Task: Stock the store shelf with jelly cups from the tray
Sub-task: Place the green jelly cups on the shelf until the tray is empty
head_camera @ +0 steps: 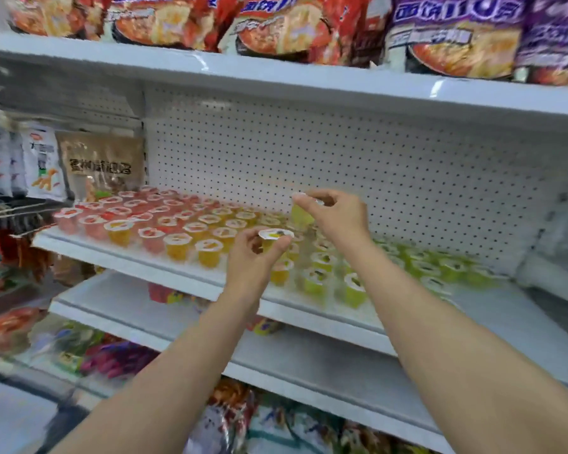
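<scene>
A white store shelf (164, 263) carries several rows of jelly cups: red ones (94, 222) at the left, orange ones (209, 252) in the middle, green ones (354, 290) at the right. My left hand (253, 253) pinches an orange jelly cup (274, 235) by its rim, above the front rows. My right hand (335, 213) holds a yellow-green jelly cup (300, 214) from the top, higher up and nearer the pegboard back. The tray is out of view.
A pegboard back wall (341, 158) stands behind the cups. Noodle packets (276, 27) fill the shelf above. Snack bags (43, 165) hang at the left. Lower shelves (309, 362) hold more packets. Bare shelf surface shows at the right end (492, 299).
</scene>
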